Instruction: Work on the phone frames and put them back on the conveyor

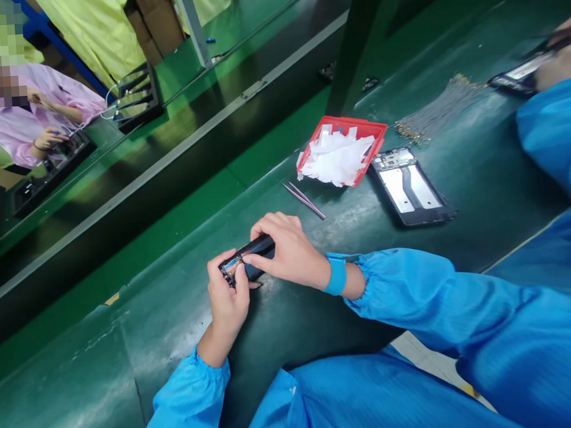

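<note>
A dark phone body (pixel 257 252) with bare circuitry at its left end is held between both hands over the green mat. My left hand (pixel 230 293) grips the circuitry end, its thumb on the near edge. Around the right end, my right hand (pixel 288 249) has its fingers over the far edge and its thumb on the surface. A blue band circles my right wrist. Beyond my right hand lie pink tweezers (pixel 305 201). Farther right, an opened phone (pixel 408 186) rests on the mat beside a red tray (pixel 381 132) of white paper-like pieces (pixel 338 158).
A bundle of thin grey cables (pixel 442 108) lies at the upper right. At the right edge, another person's hand (pixel 561 64) holds a phone part. A dark post (pixel 362 45) rises behind the tray. Across the bench, people work beside black trays (pixel 140 97).
</note>
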`<state>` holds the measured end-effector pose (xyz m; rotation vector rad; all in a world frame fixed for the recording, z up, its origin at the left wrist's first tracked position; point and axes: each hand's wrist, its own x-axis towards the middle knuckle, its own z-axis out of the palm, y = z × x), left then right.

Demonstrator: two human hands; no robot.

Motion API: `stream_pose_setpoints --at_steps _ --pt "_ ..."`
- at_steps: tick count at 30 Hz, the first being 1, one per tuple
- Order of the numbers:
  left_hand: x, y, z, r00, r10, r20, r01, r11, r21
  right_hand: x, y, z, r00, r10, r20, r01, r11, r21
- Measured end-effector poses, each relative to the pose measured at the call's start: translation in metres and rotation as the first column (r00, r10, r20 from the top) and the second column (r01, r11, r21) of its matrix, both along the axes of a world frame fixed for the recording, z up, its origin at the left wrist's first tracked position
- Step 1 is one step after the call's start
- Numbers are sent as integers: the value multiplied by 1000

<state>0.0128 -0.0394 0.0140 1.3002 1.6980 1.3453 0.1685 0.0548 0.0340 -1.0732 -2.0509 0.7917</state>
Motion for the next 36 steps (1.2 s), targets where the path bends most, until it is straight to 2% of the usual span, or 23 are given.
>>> stream_pose_setpoints --at_steps 3,7,12,14,19,22,26,29,33,36 --pt "0 0 1 1000 14 -8 -14 1000 14 0 0 1 1000 10 4 -10 1000 -4" --pt "-5 7 4 998 5 55 -4 1000 -28 0 2 -5 1000 7 12 -7 1000 23" --pt "-9 19 8 983 120 137 -107 989 -100 1 -2 -14 995 89 52 -92 994 53" --pt "-9 17 9 976 130 176 -109 986 -124 3 -3 -18 992 112 59 -116 990 74" --pt "-12 15 -6 936 8 351 45 989 -143 3 10 -36 991 117 64 -122 989 81" --pt "-16 17 -16 911 31 411 39 986 -161 1 16 -47 987 134 89 -143 984 102" --pt "-17 19 -20 902 42 430 40 983 -181 2 20 -55 988 144 57 -150 982 114" --pt "-17 20 -19 889 -8 457 92 982 -162 3 22 -56 985 167 51 -171 981 94" --pt "-21 20 -17 909 68 412 22 977 -211 2 15 -51 979 188 75 -194 977 90" --pt "-29 19 -12 898 21 440 82 974 -213 3 13 -45 976 204 77 -209 976 56"
